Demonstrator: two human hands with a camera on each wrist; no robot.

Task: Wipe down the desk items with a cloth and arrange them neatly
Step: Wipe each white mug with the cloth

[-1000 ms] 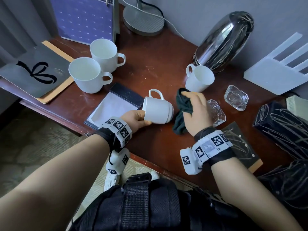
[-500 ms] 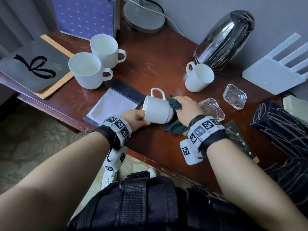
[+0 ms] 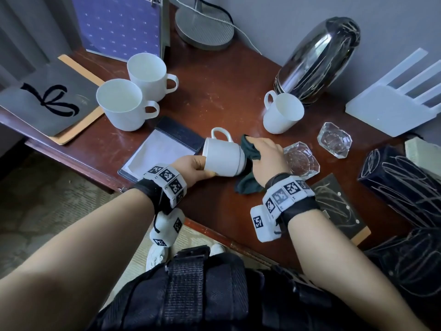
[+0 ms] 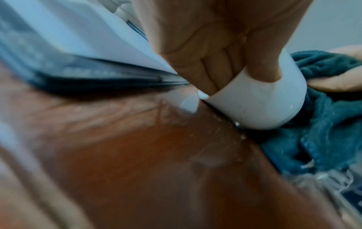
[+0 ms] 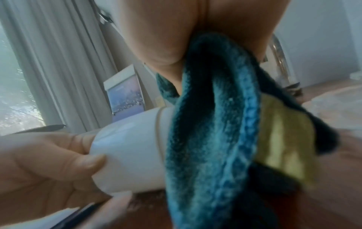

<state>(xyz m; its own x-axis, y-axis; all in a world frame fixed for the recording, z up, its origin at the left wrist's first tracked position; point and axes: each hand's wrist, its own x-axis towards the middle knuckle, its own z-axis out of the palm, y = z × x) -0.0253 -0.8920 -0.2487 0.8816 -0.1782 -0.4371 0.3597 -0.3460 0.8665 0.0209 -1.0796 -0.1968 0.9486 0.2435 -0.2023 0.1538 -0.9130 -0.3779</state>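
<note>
Holding the mug (image 3: 223,156) sideways just above the counter (image 3: 214,91), my left hand (image 3: 194,167) pinches its rim so the base faces my right hand (image 3: 267,156), which clutches the cloth (image 3: 248,185) against it; three mugs (image 3: 121,103) wait beyond.

Left grip (image 3: 194,166) curled, thumb outermost; right grip (image 3: 267,156) seemingly clenched.
</note>
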